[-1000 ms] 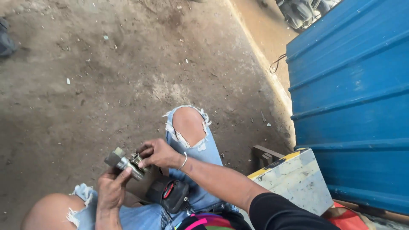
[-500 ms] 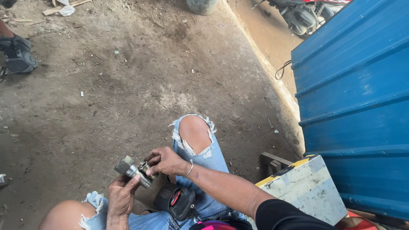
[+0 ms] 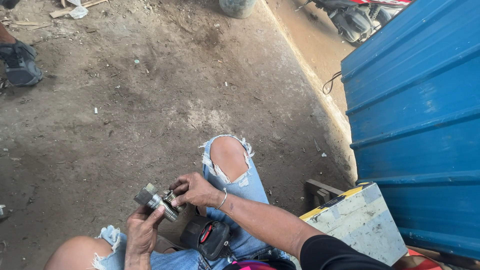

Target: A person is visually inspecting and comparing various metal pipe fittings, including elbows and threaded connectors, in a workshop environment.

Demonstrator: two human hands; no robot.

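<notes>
A grey metal fitting (image 3: 156, 201), a threaded cylinder with a hexagonal end, sits above my lap at the bottom left. My left hand (image 3: 141, 231) grips it from below, thumb along its body. My right hand (image 3: 194, 189) pinches a small metal part at the fitting's near end; a thin bracelet circles that wrist. My knees show through torn blue jeans (image 3: 247, 185). A small black pouch with a red patch (image 3: 209, 237) rests on my lap under the right forearm.
Bare dirty concrete floor (image 3: 150, 100) stretches ahead. A blue corrugated metal wall (image 3: 415, 125) stands at right, with a worn white-and-yellow box (image 3: 357, 225) below it. Another person's dark shoe (image 3: 20, 62) is at top left. A parked scooter (image 3: 357, 20) and a grey bucket (image 3: 237, 7) sit at the top.
The camera tilted up, showing more floor, the shoe and the scooter. Both hands stay on the fitting, with only small shifts of the fingers.
</notes>
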